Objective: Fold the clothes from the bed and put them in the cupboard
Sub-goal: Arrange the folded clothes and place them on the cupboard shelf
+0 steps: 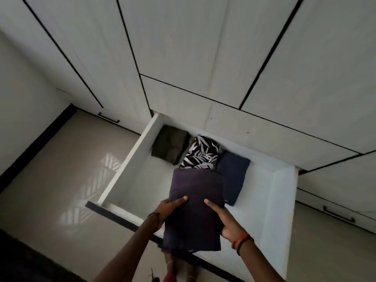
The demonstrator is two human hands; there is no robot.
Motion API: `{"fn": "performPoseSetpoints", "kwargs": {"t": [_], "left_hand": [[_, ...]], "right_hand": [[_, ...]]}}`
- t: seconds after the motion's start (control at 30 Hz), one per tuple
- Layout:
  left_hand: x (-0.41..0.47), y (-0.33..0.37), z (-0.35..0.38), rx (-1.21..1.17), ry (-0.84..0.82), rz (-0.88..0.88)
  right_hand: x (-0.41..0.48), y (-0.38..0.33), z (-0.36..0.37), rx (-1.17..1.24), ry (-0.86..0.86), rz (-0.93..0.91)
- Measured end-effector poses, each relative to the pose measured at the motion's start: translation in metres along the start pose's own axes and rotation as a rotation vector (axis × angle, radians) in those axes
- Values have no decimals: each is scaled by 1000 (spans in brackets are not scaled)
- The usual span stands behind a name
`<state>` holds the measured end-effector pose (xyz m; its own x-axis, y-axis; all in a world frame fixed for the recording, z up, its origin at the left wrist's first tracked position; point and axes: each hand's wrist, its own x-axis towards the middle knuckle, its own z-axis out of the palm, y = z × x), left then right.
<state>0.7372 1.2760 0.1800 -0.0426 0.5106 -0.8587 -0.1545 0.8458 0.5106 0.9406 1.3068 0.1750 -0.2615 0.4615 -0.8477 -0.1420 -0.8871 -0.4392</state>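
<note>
A folded dark purple garment (196,202) hangs over the open white drawer (130,159) of the cupboard. My left hand (169,209) holds its left edge with the thumb on top. My right hand (224,219) grips its right edge, thumb on top too. Inside the drawer lie three folded pieces side by side: an olive one (169,146) at the far left, a black one with a white leaf print (201,153) in the middle, and a navy one (233,176) to the right.
White cupboard doors (183,47) rise behind the drawer. A shut drawer with a black handle (338,214) sits at the right, another handle (108,118) at the left. Beige floor (50,169) spreads to the left. The drawer's dark front edge (114,215) is near my legs.
</note>
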Motion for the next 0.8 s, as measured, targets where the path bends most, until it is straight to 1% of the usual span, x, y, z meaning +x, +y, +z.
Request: {"fn": "performPoseSetpoints", "kwargs": {"t": [0.23, 0.43, 0.57, 0.8], "left_hand": [[85, 3, 76, 162, -152, -111], [160, -7, 157, 274, -257, -149], [202, -9, 201, 326, -326, -136], [258, 2, 251, 397, -323, -61]], "right_hand": [[36, 4, -89, 135, 155, -9], [69, 7, -174, 210, 292, -21], [92, 1, -218, 243, 360, -66], [138, -26, -271, 234, 397, -196]]}}
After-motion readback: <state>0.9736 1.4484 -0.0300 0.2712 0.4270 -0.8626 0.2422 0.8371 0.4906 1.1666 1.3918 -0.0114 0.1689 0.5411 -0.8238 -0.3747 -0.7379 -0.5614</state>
